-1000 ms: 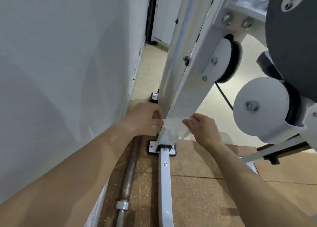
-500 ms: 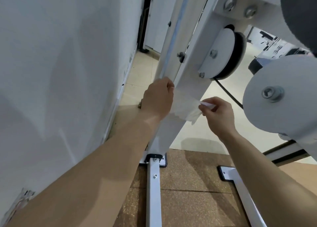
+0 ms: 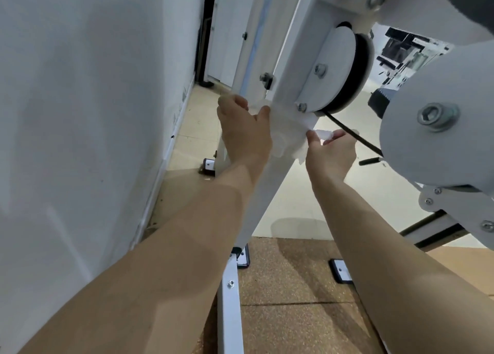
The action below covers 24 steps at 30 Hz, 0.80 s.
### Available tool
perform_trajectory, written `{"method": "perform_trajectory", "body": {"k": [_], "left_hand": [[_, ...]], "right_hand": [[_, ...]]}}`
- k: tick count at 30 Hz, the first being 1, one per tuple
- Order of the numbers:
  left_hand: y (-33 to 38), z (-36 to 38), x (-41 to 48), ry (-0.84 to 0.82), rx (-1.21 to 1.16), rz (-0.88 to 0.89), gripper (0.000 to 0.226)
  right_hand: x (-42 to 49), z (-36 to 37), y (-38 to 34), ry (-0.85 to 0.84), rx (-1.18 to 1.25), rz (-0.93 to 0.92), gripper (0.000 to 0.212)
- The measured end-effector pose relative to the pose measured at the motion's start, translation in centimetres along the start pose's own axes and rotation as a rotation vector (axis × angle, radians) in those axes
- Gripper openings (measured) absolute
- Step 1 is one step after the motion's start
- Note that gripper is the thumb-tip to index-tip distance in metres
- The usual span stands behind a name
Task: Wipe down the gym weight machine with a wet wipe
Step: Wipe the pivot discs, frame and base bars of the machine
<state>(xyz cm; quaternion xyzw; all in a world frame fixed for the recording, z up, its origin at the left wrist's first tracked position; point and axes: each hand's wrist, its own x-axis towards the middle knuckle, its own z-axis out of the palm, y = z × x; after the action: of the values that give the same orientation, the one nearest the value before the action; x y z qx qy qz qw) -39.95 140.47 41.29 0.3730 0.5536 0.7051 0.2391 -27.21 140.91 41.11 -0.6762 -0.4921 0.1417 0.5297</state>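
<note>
A white wet wipe [image 3: 290,132] is wrapped across the slanted white upright [image 3: 287,67] of the weight machine, just below a pulley wheel [image 3: 335,70]. My left hand [image 3: 244,132] grips the wipe's left end, fingers curled round the far side of the upright. My right hand [image 3: 331,150] pinches the wipe's right end between thumb and fingers. The wipe is stretched between both hands against the post.
A white wall [image 3: 93,113] runs close on the left. A black cable [image 3: 350,132] leaves the pulley toward a second large pulley disc [image 3: 438,129] at right. The machine's base rail [image 3: 230,300] and a foot plate [image 3: 340,271] rest on brown rubber flooring [image 3: 294,300].
Both hands have slid the wipe up the upright, from near the base foot to just under the pulley. The view has tilted upward.
</note>
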Motion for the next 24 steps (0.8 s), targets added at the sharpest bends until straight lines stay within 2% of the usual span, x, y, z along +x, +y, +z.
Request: {"method": "perform_trajectory", "body": {"k": [2, 5, 6, 9, 14, 18, 21, 22, 24], "left_hand": [[-0.1, 0.1, 0.0, 0.004, -0.036, -0.128, 0.026], [-0.1, 0.2, 0.2, -0.045, -0.033, -0.204, 0.012], [0.0, 0.2, 0.2, -0.060, -0.047, -0.194, 0.010], [0.2, 0.5, -0.4, -0.105, 0.030, -0.051, 0.023], [-1.2, 1.3, -2.0, -0.288, 0.225, 0.149, 0.049], [-2.1, 1.9, -1.4, -0.274, 0.293, 0.226, 0.052], [-3.8, 2.2, -1.8, -0.234, 0.319, 0.214, 0.050], [-4.8, 2.0, -2.3, -0.231, 0.308, 0.199, 0.054], [-7.5, 0.9, -3.9, -0.258, 0.237, 0.159, 0.080]], "right_hand": [[-0.4, 0.4, -0.2, 0.053, 0.089, 0.079, 0.037], [-0.7, 1.5, -0.4, 0.120, 0.386, 0.278, 0.033], [-0.8, 1.9, -0.5, 0.137, 0.392, 0.284, 0.029], [-1.0, 2.9, 0.0, 0.150, 0.272, 0.150, 0.017], [-1.3, 3.1, 1.1, -0.031, 0.108, -0.153, 0.028], [0.1, 4.1, 1.6, -0.042, 0.047, -0.194, 0.032], [0.0, 5.3, 3.1, -0.026, 0.005, -0.221, 0.033], [-0.5, 5.8, 4.2, -0.049, -0.009, -0.211, 0.034], [-1.8, 6.5, 7.3, -0.150, -0.048, -0.188, 0.035]]}}
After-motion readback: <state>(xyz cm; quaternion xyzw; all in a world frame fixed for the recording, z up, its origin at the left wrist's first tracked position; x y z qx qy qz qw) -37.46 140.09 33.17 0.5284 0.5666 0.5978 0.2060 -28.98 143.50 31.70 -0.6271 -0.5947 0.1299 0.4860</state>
